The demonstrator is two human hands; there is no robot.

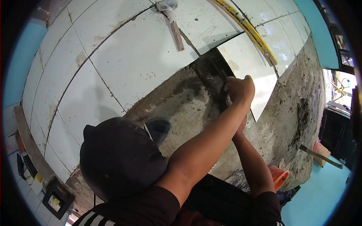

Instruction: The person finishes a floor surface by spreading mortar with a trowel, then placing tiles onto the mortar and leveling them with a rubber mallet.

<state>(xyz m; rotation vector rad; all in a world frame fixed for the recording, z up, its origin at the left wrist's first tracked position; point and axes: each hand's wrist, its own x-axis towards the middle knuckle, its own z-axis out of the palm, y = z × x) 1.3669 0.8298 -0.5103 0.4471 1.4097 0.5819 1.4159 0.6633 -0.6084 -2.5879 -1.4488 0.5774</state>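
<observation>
My left hand (242, 90) is closed beside the edge of a white tile (247, 56). A dark, flat-bladed tool (220, 64), perhaps a trowel, runs out from its fingers along that edge. My left forearm crosses over my right hand (240, 124), and the right fingers are mostly hidden. Under the blade, dark wet mortar (211, 77) fills a strip beside the laid tiles. A mallet with a pale wrapped head and wooden handle (176, 34) lies on the tiles ahead.
A yellow spirit level (249, 28) lies across the tiles, partly over the white tile. Bare rough concrete (279, 132) stretches right. An orange bucket (278, 176) stands by my right arm. My dark-clad knee (118, 158) and boot (159, 130) are at left. A wooden strip (320, 156) lies at far right.
</observation>
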